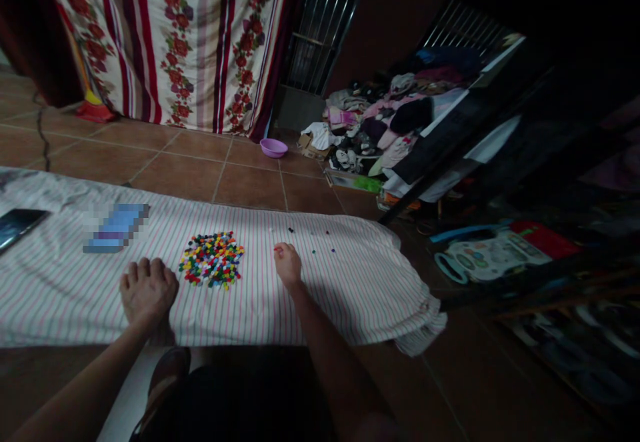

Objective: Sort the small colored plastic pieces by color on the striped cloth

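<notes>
A heap of small bead-like pieces (213,260) in many colours lies on the striped cloth (260,312). Left of the heap, my left hand (149,290) rests on the cloth with its fingers stretched forward, holding nothing. To the right of the heap is my right hand (289,264), its fingers pinched around a small red bead (277,249). Several single pieces lie apart beyond and right of that hand, among them a black bead (291,230), a green bead (314,251) and a blue bead (333,250). Their exact shape is too small to tell.
A phone with a blurred screen (117,229) lies beyond my left hand, and a dark-screened device (20,225) at the far left. Behind are a purple basin (273,148), a floral curtain (200,42) and piled clothes (375,119). A dark slanting post (415,192) stands at right.
</notes>
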The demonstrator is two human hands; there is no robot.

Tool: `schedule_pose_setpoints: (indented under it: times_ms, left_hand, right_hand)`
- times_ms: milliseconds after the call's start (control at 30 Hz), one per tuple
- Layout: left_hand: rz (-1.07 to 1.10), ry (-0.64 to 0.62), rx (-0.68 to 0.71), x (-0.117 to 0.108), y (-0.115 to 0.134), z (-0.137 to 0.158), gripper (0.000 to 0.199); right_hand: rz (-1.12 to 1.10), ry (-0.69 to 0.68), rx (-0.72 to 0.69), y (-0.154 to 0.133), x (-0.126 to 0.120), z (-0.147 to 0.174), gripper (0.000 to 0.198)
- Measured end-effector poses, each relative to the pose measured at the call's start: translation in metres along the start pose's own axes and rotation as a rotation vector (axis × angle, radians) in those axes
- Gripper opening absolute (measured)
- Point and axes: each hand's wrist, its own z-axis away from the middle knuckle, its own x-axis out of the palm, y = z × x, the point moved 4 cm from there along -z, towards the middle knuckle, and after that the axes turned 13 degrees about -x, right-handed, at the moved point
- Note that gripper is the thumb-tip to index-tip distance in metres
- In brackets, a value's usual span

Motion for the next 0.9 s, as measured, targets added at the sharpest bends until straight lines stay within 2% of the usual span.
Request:
schedule_pose_setpoints:
  times_ms: [267, 533, 900]
  left_hand:
    - [0.015, -0.027, -0.020, -0.001, 0.001, -0.001, 0.035]
    - [-0.020, -0.006, -0.009, -0.001, 0.002, -0.002, 0.037]
    - [0.034, -0.013, -0.027, 0.005, 0.000, -0.002, 0.034]
  right_hand:
    - [0.075, -0.020, 0.017, 0.006, 0.016, -0.002, 0.016]
    - [0.106, -0.064, 0.090, 0.003, 0.018, 0.001, 0.016]
    - [0.072, -0.012, 0.039, 0.011, 0.023, 0.004, 0.012]
